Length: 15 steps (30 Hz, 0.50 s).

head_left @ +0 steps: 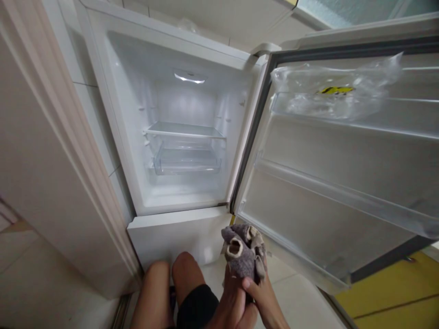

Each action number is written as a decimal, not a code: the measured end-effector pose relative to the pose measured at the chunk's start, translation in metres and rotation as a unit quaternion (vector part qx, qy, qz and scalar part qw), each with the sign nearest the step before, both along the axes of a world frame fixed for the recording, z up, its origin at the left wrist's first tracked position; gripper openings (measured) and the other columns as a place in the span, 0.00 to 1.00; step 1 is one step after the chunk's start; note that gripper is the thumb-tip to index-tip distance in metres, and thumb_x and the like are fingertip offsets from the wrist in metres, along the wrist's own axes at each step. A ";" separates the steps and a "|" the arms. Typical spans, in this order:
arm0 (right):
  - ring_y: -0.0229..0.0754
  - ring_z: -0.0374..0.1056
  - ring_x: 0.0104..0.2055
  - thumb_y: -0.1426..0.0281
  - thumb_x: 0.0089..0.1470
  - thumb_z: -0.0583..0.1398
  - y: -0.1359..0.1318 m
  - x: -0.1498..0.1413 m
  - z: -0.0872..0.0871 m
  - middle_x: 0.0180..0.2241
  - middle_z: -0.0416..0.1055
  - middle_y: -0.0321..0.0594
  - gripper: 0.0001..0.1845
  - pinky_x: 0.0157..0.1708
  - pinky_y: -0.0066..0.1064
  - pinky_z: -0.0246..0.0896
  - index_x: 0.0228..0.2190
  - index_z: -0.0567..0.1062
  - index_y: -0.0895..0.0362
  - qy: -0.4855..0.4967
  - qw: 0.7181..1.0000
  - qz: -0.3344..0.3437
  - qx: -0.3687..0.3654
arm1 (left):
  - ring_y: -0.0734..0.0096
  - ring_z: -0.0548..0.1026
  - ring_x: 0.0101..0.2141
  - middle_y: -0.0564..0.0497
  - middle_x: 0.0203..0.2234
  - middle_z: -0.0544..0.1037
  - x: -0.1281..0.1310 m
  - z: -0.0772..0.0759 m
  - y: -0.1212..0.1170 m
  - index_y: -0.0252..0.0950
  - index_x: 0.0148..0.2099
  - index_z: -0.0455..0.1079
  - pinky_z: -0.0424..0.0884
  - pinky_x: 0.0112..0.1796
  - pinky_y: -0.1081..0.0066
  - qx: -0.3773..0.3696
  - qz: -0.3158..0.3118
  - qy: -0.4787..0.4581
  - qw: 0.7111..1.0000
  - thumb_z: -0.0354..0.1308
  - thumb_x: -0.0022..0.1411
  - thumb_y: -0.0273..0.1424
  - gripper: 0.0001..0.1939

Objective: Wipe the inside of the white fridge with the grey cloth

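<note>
A grey-brown cloth (243, 256) with pale edges is bunched up in front of the open fridge door. My left hand (232, 299) grips it from below and from the left, fingers partly hidden. Close against it, my right hand (264, 292) wraps the cloth's right side, its thumb lying across toward the left hand. Behind the cloth stands the open fridge (137, 201), with a glass shelf (187, 130) and a clear drawer (187, 167) inside. Neither hand touches the fridge.
The fridge door (329, 155) is swung wide to the right. A clear plastic bag (308, 91) sits in its top rack. Yellow cabinet fronts (394, 288) are at lower right. A pinkish door frame (68, 137) borders the left. My bent knees (185, 265) are near the lower compartment (181, 235).
</note>
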State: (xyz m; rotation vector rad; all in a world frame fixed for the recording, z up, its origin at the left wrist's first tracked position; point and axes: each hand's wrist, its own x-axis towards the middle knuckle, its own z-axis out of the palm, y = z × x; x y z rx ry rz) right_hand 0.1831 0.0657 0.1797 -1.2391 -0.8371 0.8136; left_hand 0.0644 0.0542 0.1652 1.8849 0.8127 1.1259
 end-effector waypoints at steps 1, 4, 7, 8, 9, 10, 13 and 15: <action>0.60 0.68 0.62 0.47 0.38 0.72 -0.002 0.002 0.004 0.58 0.74 0.47 0.53 0.61 0.47 0.65 0.63 0.68 0.50 0.019 1.000 -0.019 -0.008 | 0.51 0.48 0.73 0.48 0.72 0.60 0.003 0.008 0.001 0.42 0.73 0.56 0.49 0.71 0.47 0.009 -0.023 0.004 1.000 0.50 0.57 0.18 0.41; 0.56 0.75 0.52 0.49 0.45 0.68 -0.008 0.005 0.022 0.48 0.79 0.44 0.43 0.54 0.45 0.70 0.60 0.71 0.52 0.082 0.992 -0.097 -0.025 | 0.49 0.42 0.74 0.43 0.75 0.49 0.011 0.026 0.004 0.36 0.75 0.47 0.41 0.71 0.41 0.036 -0.089 0.016 0.995 0.51 0.46 0.15 0.53; 0.53 0.77 0.44 0.53 0.40 0.71 -0.011 0.012 0.039 0.41 0.80 0.40 0.39 0.47 0.41 0.73 0.53 0.75 0.54 0.124 0.976 -0.180 -0.013 | 0.52 0.44 0.74 0.45 0.74 0.53 0.018 0.028 0.000 0.41 0.70 0.60 0.45 0.71 0.40 0.033 -0.103 -0.015 0.994 0.50 0.52 0.16 0.43; 0.53 0.76 0.43 0.54 0.38 0.72 -0.012 0.016 0.044 0.39 0.80 0.39 0.38 0.45 0.40 0.74 0.50 0.76 0.54 0.133 0.970 -0.203 -0.010 | 0.53 0.45 0.74 0.46 0.74 0.55 0.019 0.025 -0.004 0.43 0.67 0.64 0.49 0.71 0.42 0.025 -0.102 -0.034 0.994 0.50 0.55 0.17 0.38; 0.52 0.76 0.42 0.54 0.36 0.72 -0.013 0.021 0.050 0.38 0.79 0.38 0.36 0.44 0.40 0.74 0.48 0.77 0.54 0.139 0.965 -0.224 -0.007 | 0.54 0.47 0.74 0.47 0.73 0.57 0.019 0.021 -0.007 0.44 0.64 0.67 0.53 0.70 0.44 0.016 -0.102 -0.056 0.993 0.50 0.56 0.17 0.35; 0.51 0.76 0.41 0.55 0.35 0.72 -0.015 0.028 0.055 0.38 0.79 0.38 0.35 0.43 0.40 0.74 0.46 0.77 0.54 0.139 0.959 -0.246 -0.001 | 0.55 0.49 0.73 0.47 0.72 0.59 0.018 0.016 -0.011 0.44 0.62 0.69 0.57 0.69 0.46 0.008 -0.101 -0.076 0.992 0.49 0.58 0.18 0.32; 0.48 0.73 0.41 0.55 0.34 0.72 -0.023 0.061 0.072 0.40 0.77 0.37 0.36 0.44 0.40 0.72 0.46 0.77 0.54 0.090 0.936 -0.337 0.042 | 0.57 0.60 0.70 0.44 0.68 0.66 0.010 -0.006 -0.018 0.42 0.58 0.72 0.65 0.66 0.52 -0.017 -0.077 -0.104 0.991 0.50 0.62 0.21 0.25; 0.46 0.71 0.42 0.56 0.35 0.72 -0.032 0.093 0.081 0.43 0.75 0.38 0.37 0.49 0.42 0.70 0.48 0.76 0.55 0.018 0.910 -0.407 0.081 | 0.58 0.68 0.65 0.43 0.65 0.70 -0.001 -0.022 -0.015 0.43 0.56 0.74 0.68 0.64 0.53 -0.046 -0.049 -0.084 0.994 0.50 0.64 0.25 0.22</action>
